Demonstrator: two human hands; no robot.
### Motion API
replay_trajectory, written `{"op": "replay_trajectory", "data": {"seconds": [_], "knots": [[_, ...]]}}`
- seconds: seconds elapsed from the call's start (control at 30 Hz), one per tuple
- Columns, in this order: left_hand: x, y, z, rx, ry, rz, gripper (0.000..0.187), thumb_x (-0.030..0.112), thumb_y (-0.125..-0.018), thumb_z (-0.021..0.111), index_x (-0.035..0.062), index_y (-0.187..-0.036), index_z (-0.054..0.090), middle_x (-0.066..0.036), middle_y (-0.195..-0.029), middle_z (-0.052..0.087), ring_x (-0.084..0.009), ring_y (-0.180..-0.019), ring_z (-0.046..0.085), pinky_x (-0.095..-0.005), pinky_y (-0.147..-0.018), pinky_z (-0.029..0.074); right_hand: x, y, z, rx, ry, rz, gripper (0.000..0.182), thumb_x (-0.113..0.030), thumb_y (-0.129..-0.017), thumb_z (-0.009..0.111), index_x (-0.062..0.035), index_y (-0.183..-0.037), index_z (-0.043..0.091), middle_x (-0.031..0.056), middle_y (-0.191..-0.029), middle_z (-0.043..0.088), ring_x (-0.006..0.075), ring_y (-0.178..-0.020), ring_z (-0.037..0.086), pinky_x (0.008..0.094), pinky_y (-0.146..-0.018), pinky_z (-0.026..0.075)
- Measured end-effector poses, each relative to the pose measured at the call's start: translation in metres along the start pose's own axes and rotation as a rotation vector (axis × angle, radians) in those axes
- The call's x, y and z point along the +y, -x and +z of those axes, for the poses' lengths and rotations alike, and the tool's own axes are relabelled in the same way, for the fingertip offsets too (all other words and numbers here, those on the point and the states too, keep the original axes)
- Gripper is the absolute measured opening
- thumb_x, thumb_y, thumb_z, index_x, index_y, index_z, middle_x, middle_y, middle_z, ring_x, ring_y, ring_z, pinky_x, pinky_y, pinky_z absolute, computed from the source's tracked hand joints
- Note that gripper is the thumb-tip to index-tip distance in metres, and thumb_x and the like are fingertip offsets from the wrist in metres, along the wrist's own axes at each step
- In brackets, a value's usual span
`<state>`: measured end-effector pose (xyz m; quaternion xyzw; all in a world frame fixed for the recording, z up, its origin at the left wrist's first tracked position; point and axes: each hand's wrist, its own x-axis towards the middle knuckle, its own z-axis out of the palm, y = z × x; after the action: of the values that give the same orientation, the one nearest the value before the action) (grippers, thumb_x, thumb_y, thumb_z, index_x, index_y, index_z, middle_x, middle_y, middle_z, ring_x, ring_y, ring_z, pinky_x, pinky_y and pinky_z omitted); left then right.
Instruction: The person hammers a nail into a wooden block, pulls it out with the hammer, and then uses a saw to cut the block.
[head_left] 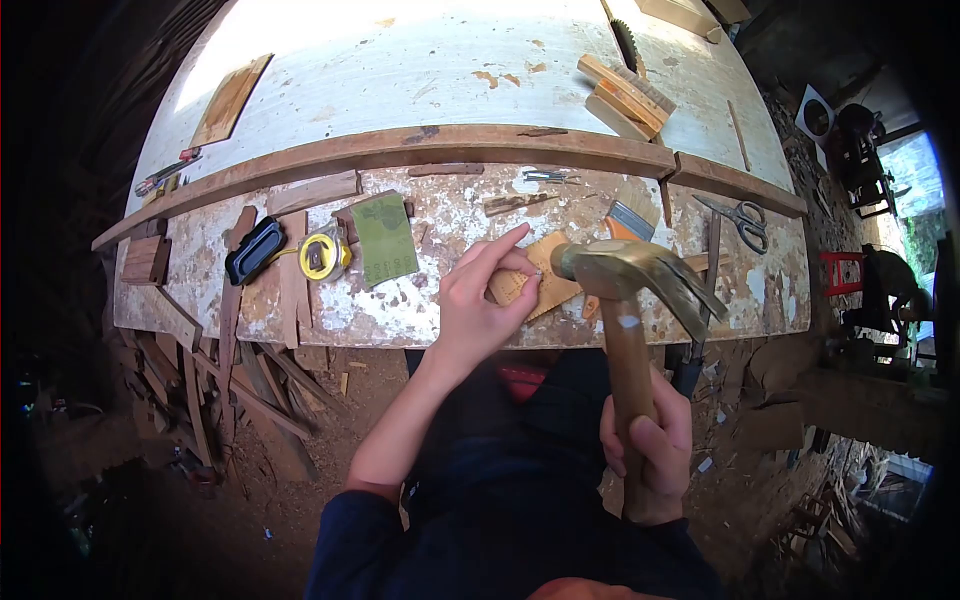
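Observation:
My right hand (pixel 655 450) is wrapped around the wooden handle of a claw hammer (pixel 628 350). The hammer's metal head is raised, its round face pointing left toward my other hand. My left hand (pixel 480 300) rests over a small light-brown wooden piece (pixel 557 292) near the bench's front edge. Thumb and index finger are pinched together above the wood, and what they hold is too small to make out. The other fingers stretch forward. Part of the wooden piece is hidden beneath my left hand. A paintbrush (pixel 627 222) lies just behind the hammer head.
On the worn bench (pixel 450 215) lie a green sandpaper sheet (pixel 385 238), a yellow tape measure (pixel 322 256), a black case (pixel 256 250) and scissors (pixel 748 225). A long wooden beam (pixel 400 150) crosses behind them. Farther back are stacked wood blocks (pixel 630 98). Scrap strips (pixel 265 400) litter the floor.

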<state>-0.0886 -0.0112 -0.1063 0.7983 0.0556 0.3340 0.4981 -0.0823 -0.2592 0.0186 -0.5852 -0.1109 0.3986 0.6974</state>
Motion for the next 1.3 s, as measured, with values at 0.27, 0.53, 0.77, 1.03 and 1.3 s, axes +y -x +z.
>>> {"op": "replay_trajectory", "data": {"seconds": [0.27, 0.53, 0.77, 1.03, 1.3], "knots": [[-0.003, 0.002, 0.002, 0.014, 0.015, -0.016, 0.066, -0.003, -0.082, 0.083, 0.0015, -0.146, 0.066, -0.007, -0.096, 0.081, -0.0203, -0.102, 0.077, -0.0370, -0.100, 0.059, 0.001, -0.013, 0.001, 0.003, 0.035, 0.128, 0.083, -0.044, -0.105, 0.067, 0.0054, -0.165, 0.037, 0.0036, -0.076, 0.059, 0.0071, -0.056, 0.051, 0.0223, -0.050, 0.039], [-0.003, 0.002, 0.002, 0.007, 0.001, -0.010, 0.065, -0.003, -0.083, 0.083, 0.0010, -0.146, 0.065, -0.007, -0.095, 0.081, -0.0206, -0.102, 0.076, -0.0371, -0.100, 0.060, 0.013, -0.010, -0.002, 0.018, -0.012, 0.057, 0.086, -0.052, -0.103, 0.067, 0.0057, -0.161, 0.040, 0.0056, -0.073, 0.057, 0.0080, -0.055, 0.050, 0.0227, -0.049, 0.042], [-0.005, 0.003, 0.002, 0.011, 0.001, 0.013, 0.065, -0.003, -0.083, 0.083, 0.0010, -0.145, 0.065, -0.006, -0.096, 0.081, -0.0217, -0.101, 0.076, -0.0375, -0.100, 0.059, 0.006, 0.000, 0.005, 0.088, -0.082, -0.101, 0.091, -0.055, -0.101, 0.066, 0.0073, -0.160, 0.038, 0.0069, -0.068, 0.056, 0.0101, -0.048, 0.048, 0.0242, -0.044, 0.040], [-0.005, 0.001, 0.000, 0.005, -0.007, 0.027, 0.066, -0.001, -0.082, 0.084, 0.0012, -0.145, 0.065, -0.007, -0.097, 0.079, -0.0225, -0.101, 0.075, -0.0378, -0.097, 0.058, 0.007, -0.025, -0.010, 0.006, -0.044, 0.049, 0.073, -0.045, -0.110, 0.057, 0.0049, -0.160, 0.039, 0.0073, -0.069, 0.055, 0.0106, -0.048, 0.048, 0.0240, -0.044, 0.041], [0.019, -0.016, 0.011, -0.024, -0.108, -0.097, 0.064, 0.012, -0.079, 0.095, 0.0053, -0.138, 0.070, -0.011, -0.105, 0.068, -0.0248, -0.095, 0.072, -0.0386, -0.086, 0.059, 0.027, -0.099, -0.018, 0.039, 0.071, -0.414, 0.061, -0.033, -0.112, 0.054, 0.0083, -0.156, 0.041, 0.0070, -0.076, 0.059, 0.0095, -0.062, 0.056, 0.0240, -0.057, 0.048]]}}
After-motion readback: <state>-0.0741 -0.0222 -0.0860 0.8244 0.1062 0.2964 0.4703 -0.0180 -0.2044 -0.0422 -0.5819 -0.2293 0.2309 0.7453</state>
